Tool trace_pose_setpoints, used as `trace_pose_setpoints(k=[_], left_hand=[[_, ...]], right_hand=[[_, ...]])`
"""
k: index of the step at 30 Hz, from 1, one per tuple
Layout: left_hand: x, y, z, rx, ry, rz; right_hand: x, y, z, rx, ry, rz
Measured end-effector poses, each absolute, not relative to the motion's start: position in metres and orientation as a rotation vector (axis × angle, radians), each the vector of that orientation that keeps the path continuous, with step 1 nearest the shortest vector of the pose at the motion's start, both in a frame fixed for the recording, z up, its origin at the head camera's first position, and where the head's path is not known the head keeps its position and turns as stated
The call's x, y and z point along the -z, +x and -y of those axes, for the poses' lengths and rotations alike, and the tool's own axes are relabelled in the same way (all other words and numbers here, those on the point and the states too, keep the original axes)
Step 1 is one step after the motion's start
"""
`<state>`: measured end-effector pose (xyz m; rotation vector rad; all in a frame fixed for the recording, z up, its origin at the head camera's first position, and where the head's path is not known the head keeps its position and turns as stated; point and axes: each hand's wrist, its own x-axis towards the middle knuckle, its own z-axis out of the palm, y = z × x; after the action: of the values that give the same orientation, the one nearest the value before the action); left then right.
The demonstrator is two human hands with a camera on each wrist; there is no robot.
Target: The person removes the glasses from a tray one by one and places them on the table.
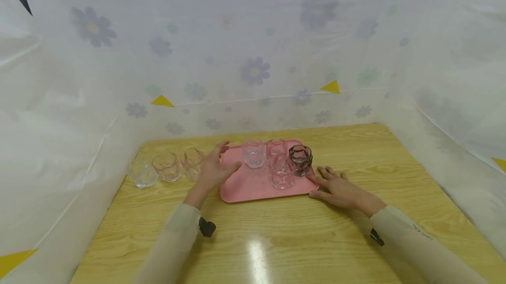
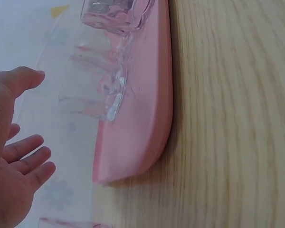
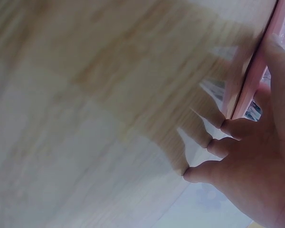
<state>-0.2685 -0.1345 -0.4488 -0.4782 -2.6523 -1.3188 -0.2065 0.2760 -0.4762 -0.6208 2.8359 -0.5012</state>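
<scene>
A pink tray (image 1: 253, 187) lies on the wooden table. Toward its right part stand several faceted drinking glasses: a clear glass (image 1: 253, 154), two that look pinkish, one a front glass (image 1: 282, 180), and a dark grey glass (image 1: 300, 156) by the right edge. My left hand (image 1: 215, 169) hovers at the tray's left end, thumb and fingers spread, holding nothing; in the left wrist view the hand (image 2: 14, 147) is apart from the tray. At the tray's right front corner, my right hand (image 1: 337, 188) touches the rim, its other fingertips resting on the table.
Left of the tray, three more glasses stand in a row: an outer glass (image 1: 144, 176), a middle glass (image 1: 167, 167) and an inner glass (image 1: 191, 163) partly behind my left hand. White flowered sheeting (image 1: 253, 46) encloses the table (image 1: 253, 240) at the back and sides.
</scene>
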Motion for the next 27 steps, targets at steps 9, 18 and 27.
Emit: trace_pose_setpoints(k=[9, 18, 27], left_hand=[[0.452, -0.278, 0.115, 1.433, -0.497, 2.667], [0.459, -0.288, 0.103, 1.503, -0.428, 2.667], [0.461, -0.294, 0.093, 1.515, -0.387, 2.691]], right_hand=[[0.479, -0.208, -0.278, 0.49, -0.616, -2.834], [0.479, -0.209, -0.278, 0.476, -0.627, -2.839], [0.477, -0.208, -0.277, 0.482, -0.628, -2.832]])
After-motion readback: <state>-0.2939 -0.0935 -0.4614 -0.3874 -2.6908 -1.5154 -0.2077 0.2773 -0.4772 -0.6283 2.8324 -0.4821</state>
